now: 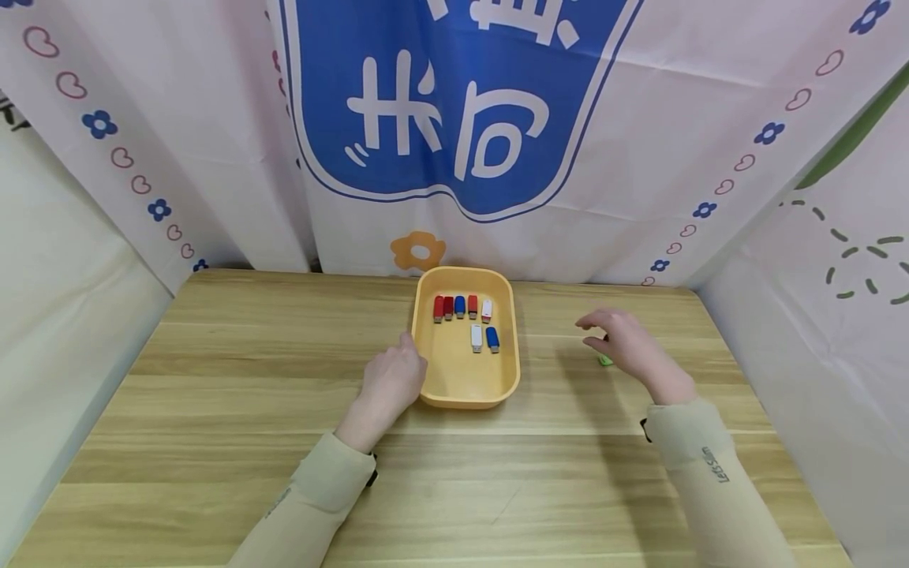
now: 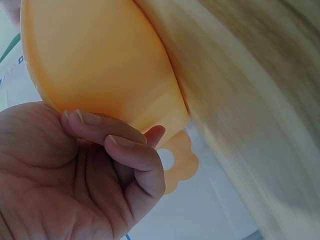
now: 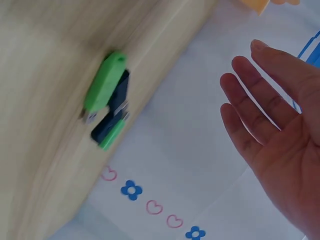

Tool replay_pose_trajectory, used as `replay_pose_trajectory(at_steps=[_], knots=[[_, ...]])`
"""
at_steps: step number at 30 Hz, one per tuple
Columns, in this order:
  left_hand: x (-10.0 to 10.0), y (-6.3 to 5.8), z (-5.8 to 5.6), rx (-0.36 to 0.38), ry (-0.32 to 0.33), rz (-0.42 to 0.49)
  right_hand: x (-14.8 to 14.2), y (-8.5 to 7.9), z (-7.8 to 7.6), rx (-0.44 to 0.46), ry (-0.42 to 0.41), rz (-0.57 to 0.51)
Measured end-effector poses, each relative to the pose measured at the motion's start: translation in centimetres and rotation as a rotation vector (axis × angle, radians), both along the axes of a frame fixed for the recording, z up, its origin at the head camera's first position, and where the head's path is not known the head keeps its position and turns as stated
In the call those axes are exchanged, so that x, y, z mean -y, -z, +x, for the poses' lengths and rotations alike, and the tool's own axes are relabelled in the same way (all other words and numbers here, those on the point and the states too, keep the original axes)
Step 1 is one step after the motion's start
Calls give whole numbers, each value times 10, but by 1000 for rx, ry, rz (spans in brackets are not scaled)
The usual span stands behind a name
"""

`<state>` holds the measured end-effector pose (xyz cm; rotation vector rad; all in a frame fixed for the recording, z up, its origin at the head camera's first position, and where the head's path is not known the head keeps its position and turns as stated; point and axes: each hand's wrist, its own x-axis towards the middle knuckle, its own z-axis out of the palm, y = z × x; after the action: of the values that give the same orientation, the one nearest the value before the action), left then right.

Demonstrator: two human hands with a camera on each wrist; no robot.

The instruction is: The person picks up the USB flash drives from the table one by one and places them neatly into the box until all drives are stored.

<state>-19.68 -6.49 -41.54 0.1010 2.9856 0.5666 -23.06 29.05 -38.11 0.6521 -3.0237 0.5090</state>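
Observation:
My left hand (image 1: pixel 392 371) is at the left side of a yellow plastic tray (image 1: pixel 469 399), its fingers curled; in the left wrist view the hand (image 2: pixel 75 170) holds the tray's edge, with the thumb side over the rim and fingertips by the outer wall (image 2: pixel 110 60). In the tray lie several USB flash drives, among them a white one (image 1: pixel 476 338) and a blue one (image 1: pixel 493 339). My right hand (image 1: pixel 625 343), fingers loosely bent and holding nothing, hovers over the table to the right. Beneath it lie a green USB drive (image 3: pixel 106 81) and a black-and-green piece (image 3: pixel 111 122), details blurred.
The wooden table (image 1: pixel 213 371) reaches back to a white curtain (image 1: pixel 611 197) with a blue printed panel (image 1: pixel 440 102). White cloth also borders the left and right sides. Inside the tray, the drives stand in a back row of several and a shorter row in front.

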Motion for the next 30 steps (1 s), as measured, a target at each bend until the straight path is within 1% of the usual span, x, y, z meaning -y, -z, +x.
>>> replay_pose_trajectory(at_steps=[4, 10, 14, 18, 25, 30], knots=[[0, 1, 0, 0, 1, 0, -14, 4, 3, 48, 24, 40], [1, 1, 1, -24, 12, -2, -30, 13, 6, 102, 45, 98], [1, 2, 2, -36, 11, 0, -39, 24, 7, 89, 31, 123], [1, 2, 3, -47, 10, 2, -44, 33, 8, 46, 16, 145], [1, 2, 3, -52, 12, -7, -47, 43, 9, -2, 20, 148], [1, 2, 3, -65, 16, -3, -48, 46, 8, 2, 27, 163]])
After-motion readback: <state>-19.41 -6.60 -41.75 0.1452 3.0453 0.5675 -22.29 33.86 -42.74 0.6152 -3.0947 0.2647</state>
